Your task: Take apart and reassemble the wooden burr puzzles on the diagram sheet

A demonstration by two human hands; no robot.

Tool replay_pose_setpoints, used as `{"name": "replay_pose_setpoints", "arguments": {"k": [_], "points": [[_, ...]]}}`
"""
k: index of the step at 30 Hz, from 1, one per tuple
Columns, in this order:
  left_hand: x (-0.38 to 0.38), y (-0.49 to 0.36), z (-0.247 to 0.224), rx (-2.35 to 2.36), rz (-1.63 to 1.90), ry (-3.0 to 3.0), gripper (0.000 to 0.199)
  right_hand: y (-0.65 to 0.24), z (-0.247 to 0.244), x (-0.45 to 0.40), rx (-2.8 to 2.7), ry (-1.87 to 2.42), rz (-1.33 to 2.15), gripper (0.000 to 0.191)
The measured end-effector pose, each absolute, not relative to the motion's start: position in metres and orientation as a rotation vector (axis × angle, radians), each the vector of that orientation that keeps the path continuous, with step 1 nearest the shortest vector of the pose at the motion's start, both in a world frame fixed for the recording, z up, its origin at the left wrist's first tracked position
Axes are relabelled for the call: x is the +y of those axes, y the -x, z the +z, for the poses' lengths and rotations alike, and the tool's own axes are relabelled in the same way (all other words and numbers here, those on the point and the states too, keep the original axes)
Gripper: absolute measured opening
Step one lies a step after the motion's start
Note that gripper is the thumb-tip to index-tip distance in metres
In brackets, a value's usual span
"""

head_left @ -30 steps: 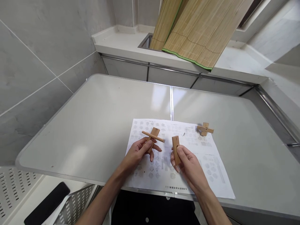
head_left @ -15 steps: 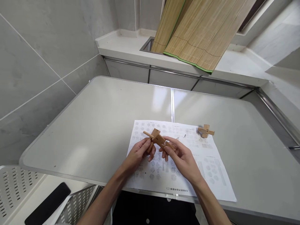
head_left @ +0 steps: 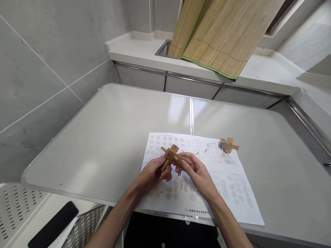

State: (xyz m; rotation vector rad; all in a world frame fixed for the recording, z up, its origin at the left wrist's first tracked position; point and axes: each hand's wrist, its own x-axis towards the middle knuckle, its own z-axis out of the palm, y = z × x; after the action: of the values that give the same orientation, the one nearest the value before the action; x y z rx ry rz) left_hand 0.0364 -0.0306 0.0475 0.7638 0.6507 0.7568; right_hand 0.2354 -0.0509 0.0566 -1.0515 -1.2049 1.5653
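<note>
Wooden pieces (head_left: 170, 154) crossed between left hand (head_left: 152, 171) and right hand (head_left: 198, 174).

Soft, even indoor light, with two pale glares on the tabletop (head_left: 129, 137).
The stronger glare lies near the far edge, on both sides of the metal seam (head_left: 191, 117); a hazier one blooms toward the left; a small grey shadow falls to the left of the wooden cross (head_left: 229, 145), light reaching it from the right; the space below the near edge sinks into dark; wide-angle stretch splays the wall tiles (head_left: 31, 72); the fingers (head_left: 188, 168) and wooden pieces (head_left: 171, 154) look slightly soft, their joins perhaps blurred; print on the sheet (head_left: 245, 210) is faint, grey and mostly illegible.
</note>
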Motion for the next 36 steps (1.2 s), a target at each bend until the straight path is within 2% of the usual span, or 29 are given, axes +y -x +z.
{"name": "replay_pose_setpoints", "arguments": {"k": [10, 13, 22, 30, 36], "points": [[-0.033, -0.037, 0.054, 0.643, 0.52, -0.844, 0.044, -0.235, 0.031, -0.052, -1.082, 1.12, 1.473, 0.027], [-0.033, -0.035, 0.055, 0.612, 0.501, -0.813, 0.04, -0.236, 0.028, -0.053, -1.053, 1.121, 1.464, 0.026], [-0.035, -0.031, 0.043, 0.534, 0.483, -0.819, 0.045, -0.235, 0.032, -0.052, -1.13, 1.082, 1.467, 0.024], [-0.033, -0.028, 0.045, 0.484, 0.443, -0.791, 0.047, -0.237, 0.035, -0.054, -1.161, 1.027, 1.602, 0.026], [-0.033, -0.029, 0.045, 0.551, 0.426, -0.844, 0.058, -0.243, 0.044, -0.064, -1.124, 0.943, 1.806, 0.028]]}}
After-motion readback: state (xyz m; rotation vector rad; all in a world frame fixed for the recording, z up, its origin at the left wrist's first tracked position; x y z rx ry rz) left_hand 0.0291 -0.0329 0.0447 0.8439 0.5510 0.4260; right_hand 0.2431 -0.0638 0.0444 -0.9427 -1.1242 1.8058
